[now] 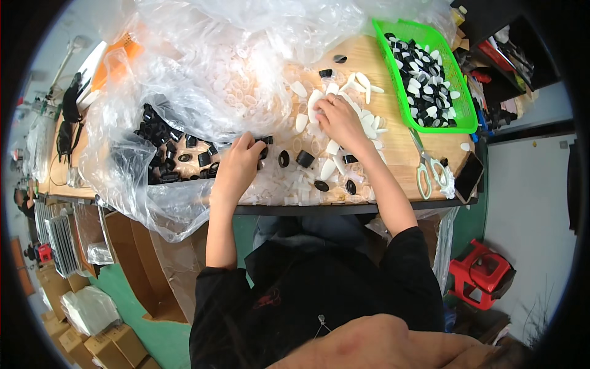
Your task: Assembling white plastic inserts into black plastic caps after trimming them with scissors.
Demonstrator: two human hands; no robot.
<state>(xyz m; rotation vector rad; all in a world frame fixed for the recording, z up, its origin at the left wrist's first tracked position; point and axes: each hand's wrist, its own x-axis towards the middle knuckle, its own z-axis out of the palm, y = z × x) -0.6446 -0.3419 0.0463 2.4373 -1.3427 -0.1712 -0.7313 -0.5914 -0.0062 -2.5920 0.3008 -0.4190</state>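
My left hand [239, 165] is closed at the table's near side, with a small black plastic part [263, 151] at its curled fingertips. My right hand [339, 122] reaches farther out, and its fingers pinch a white oval plastic piece [314, 103] at the edge of a loose pile of similar white pieces [369, 123]. Between the hands lie black rings and caps, among them a black cap [305, 158] and a black ring [283, 158]. Small clear plastic rings [236, 86] are spread beyond my left hand.
A plastic bag [123, 147] holding black parts [163, 141] lies open at left. Clear film [203, 31] covers the far side. A green basket [470, 117] of black-and-white pieces stands at right, near scissors [424, 169] and a phone [469, 175]. A red stool [482, 270] is below.
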